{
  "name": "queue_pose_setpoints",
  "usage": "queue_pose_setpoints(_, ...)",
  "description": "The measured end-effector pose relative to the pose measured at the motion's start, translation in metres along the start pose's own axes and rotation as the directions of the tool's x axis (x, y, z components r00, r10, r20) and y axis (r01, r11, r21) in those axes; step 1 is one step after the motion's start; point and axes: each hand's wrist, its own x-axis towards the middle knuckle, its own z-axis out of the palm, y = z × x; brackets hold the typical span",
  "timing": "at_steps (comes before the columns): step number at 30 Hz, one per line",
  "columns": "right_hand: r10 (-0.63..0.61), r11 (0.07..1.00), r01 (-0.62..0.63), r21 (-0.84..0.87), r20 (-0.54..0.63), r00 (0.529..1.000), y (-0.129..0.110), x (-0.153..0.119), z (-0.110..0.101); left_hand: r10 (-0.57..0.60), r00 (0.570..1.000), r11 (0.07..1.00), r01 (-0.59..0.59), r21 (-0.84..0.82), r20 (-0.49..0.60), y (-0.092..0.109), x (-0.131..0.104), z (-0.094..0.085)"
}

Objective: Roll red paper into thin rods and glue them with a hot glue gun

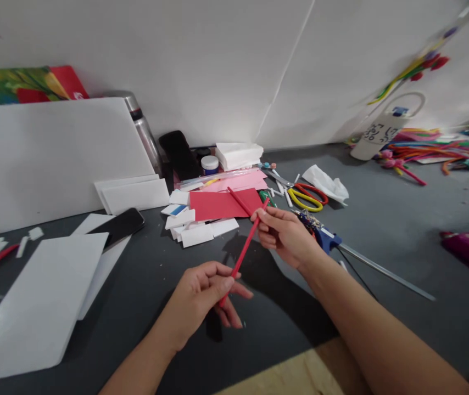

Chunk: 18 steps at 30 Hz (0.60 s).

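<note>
A thin red stick (246, 247), perhaps rolled paper, slants between my two hands above the dark table. My left hand (210, 291) pinches its lower end between thumb and fingers, the other fingers spread beneath. Near the upper end, my right hand (286, 233) grips the same stick with thumb and forefinger. Just beyond, a sheet of red paper (213, 206) lies flat, and a second thin red stick (239, 201) rests across it, its lower end close to my right fingers. White paper pieces (197, 236) are scattered in front of the red sheet.
Scissors with yellow and red handles (306, 198) and a blue glue gun (327, 238) lie right of centre. A metal ruler (386, 271) extends rightward. White boards (37, 307) and a black phone (123, 226) are at left. A white bottle (377, 137) stands back right.
</note>
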Motion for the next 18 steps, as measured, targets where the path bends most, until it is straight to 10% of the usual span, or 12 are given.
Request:
queue_pose_setpoints(8,-0.081,0.995,0.092,0.049,-0.190,0.978,-0.015,0.003,-0.013,0.095,0.994,0.992,-0.098,-0.073,-0.044,-0.001,0.001,-0.008)
queue_pose_setpoints(18,0.043,0.997,-0.037,0.061,-0.111,0.993,0.001,0.003,-0.001,0.301,0.940,0.882,-0.208,0.423,-0.164,-0.003,-0.006,-0.006)
